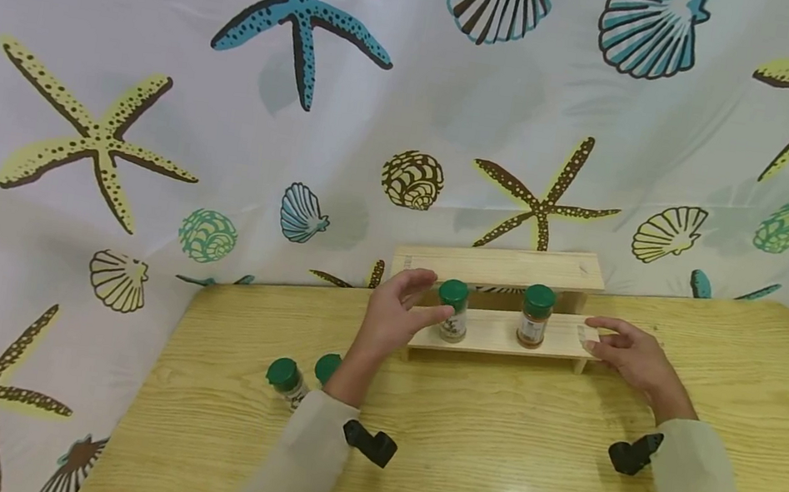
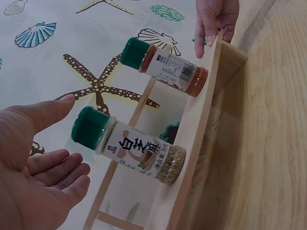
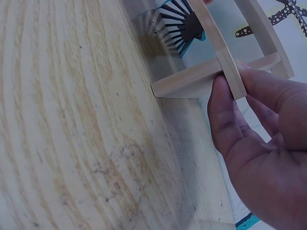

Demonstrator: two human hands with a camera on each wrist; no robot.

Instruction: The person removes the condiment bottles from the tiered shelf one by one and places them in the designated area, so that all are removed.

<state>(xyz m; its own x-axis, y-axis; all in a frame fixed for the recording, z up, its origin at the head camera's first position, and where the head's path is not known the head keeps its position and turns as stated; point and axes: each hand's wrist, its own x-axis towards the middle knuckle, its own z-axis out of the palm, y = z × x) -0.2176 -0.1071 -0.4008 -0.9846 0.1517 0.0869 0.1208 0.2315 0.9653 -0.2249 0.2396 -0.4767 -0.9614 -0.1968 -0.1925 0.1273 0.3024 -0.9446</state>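
A two-tier wooden rack stands at the back of the table. On its lower board are two green-capped spice jars: one with pale seeds on the left, one with reddish powder on the right. My left hand is beside the seed jar, thumb and fingers spread around its cap with a gap, as the left wrist view shows. With thumb and fingers my right hand pinches the right end of the lower board. Both jars stand upright on the board.
Two more green-capped jars, one at the left and one partly hidden by my left forearm, stand on the wooden table. Behind the rack hangs a cloth printed with starfish and shells.
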